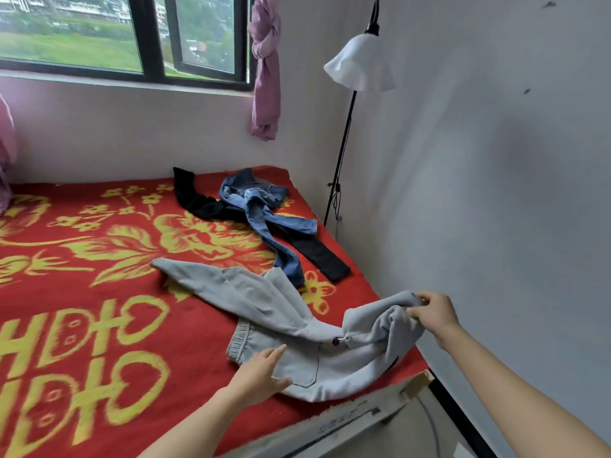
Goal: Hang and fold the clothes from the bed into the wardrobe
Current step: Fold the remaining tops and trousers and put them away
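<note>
**Grey hoodie spread across the near corner of the bed, one hand on it and one gripping it**

The grey hoodie (251, 299) lies on the red blanket (115, 292) with yellow flowers, in the lower centre and lower right of the frame, close to the bed's near edge. Its long axis runs on a diagonal. One sleeve stretches flat toward the centre left and ends in a narrow tip. The bulk of the body sits at the lower right, near the corner of the mattress. The ribbed hem faces the lower left, and the front pocket (297, 368) faces up. A dark drawstring toggle (335, 341) shows near the middle of the bunched part.

The right hand (433, 314), at the right of the frame, is clenched round a gathered fold of the hoodie and lifts that end slightly off the blanket. The left hand (261, 368), at the lower centre, lies with its fingers straight, resting on the fabric beside the pocket and hem.

Farther up the bed, in the centre of the frame, blue jeans (261, 200) lie crumpled over a black garment (195, 200). One leg of each points toward the hoodie.

A floor lamp (362, 62) with a white shade stands by the wall at the upper right. A knotted pink curtain (266, 67) hangs beside the window (99, 34) at the upper left.
</note>
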A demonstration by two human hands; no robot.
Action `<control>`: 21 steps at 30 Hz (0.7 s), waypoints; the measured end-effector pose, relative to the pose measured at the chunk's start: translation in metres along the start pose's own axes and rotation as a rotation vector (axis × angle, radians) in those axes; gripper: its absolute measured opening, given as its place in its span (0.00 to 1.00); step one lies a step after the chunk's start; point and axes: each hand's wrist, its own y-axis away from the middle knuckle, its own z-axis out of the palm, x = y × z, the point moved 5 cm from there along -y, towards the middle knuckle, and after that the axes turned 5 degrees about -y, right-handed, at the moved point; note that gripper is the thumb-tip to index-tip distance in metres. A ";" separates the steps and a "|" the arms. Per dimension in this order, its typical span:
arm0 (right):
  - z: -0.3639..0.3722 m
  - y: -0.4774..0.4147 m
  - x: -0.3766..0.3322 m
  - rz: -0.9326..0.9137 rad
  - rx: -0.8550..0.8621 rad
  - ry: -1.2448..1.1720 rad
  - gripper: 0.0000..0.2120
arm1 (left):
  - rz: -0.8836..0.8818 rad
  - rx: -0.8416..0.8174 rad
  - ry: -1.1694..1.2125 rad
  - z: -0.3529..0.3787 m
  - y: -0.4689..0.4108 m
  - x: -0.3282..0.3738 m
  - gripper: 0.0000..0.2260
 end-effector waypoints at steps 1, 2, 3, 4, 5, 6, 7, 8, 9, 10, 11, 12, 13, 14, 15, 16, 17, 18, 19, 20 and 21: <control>0.010 -0.003 -0.008 -0.024 -0.035 0.032 0.12 | -0.035 0.015 -0.011 -0.003 -0.001 -0.011 0.33; 0.021 -0.008 -0.018 -0.047 -0.065 0.068 0.11 | -0.069 0.023 -0.020 -0.007 -0.003 -0.024 0.32; 0.029 -0.013 -0.029 -0.072 -0.079 0.107 0.10 | -0.098 0.027 -0.025 -0.009 -0.005 -0.035 0.31; 0.035 -0.021 -0.042 -0.107 -0.069 0.137 0.09 | -0.125 0.031 -0.025 -0.012 -0.007 -0.047 0.31; 0.038 -0.034 -0.053 -0.139 -0.027 0.151 0.11 | -0.154 0.032 -0.017 -0.015 -0.010 -0.059 0.30; 0.039 -0.049 -0.066 -0.163 0.046 0.156 0.14 | -0.182 0.032 -0.008 -0.018 -0.015 -0.074 0.30; 0.035 -0.064 -0.077 -0.167 0.138 0.141 0.17 | -0.202 0.035 -0.003 -0.021 -0.019 -0.085 0.30; 0.033 -0.079 -0.085 -0.166 0.221 0.125 0.19 | -0.220 0.046 0.003 -0.025 -0.024 -0.096 0.29; 0.035 -0.098 -0.091 -0.153 0.259 0.119 0.22 | -0.241 0.047 0.012 -0.027 -0.030 -0.108 0.29; 0.045 -0.115 -0.092 -0.128 0.248 0.146 0.24 | -0.259 0.044 0.016 -0.028 -0.038 -0.121 0.28; 0.058 -0.126 -0.090 -0.100 0.206 0.205 0.26 | -0.274 0.040 0.016 -0.029 -0.044 -0.130 0.28; 0.077 -0.134 -0.085 -0.074 0.149 0.298 0.27 | -0.290 0.030 0.013 -0.029 -0.049 -0.140 0.28; 0.100 -0.139 -0.078 -0.060 0.083 0.396 0.26 | -0.310 0.007 0.016 -0.028 -0.055 -0.150 0.28; 0.126 -0.141 -0.070 -0.070 0.014 0.479 0.25 | -0.325 -0.015 0.020 -0.025 -0.060 -0.159 0.28; 0.153 -0.138 -0.061 -0.093 -0.065 0.535 0.24 | -0.333 -0.036 0.021 -0.021 -0.063 -0.166 0.27; 0.180 -0.131 -0.052 -0.104 -0.148 0.571 0.23 | -0.338 -0.057 0.024 -0.018 -0.066 -0.172 0.27; 0.207 -0.125 -0.039 -0.099 -0.229 0.593 0.23 | -0.346 -0.079 0.031 -0.015 -0.070 -0.178 0.27; 0.234 -0.117 -0.028 -0.096 -0.305 0.611 0.22 | -0.360 -0.091 0.043 -0.015 -0.073 -0.186 0.27; 0.268 -0.110 -0.011 -0.078 -0.393 0.632 0.21 | -0.379 -0.104 0.061 -0.010 -0.079 -0.200 0.27; 0.295 -0.099 0.001 -0.069 -0.476 0.652 0.21 | -0.397 -0.104 0.074 -0.010 -0.081 -0.209 0.27; 0.322 -0.086 0.015 -0.071 -0.556 0.671 0.21 | -0.413 -0.106 0.086 -0.009 -0.081 -0.220 0.27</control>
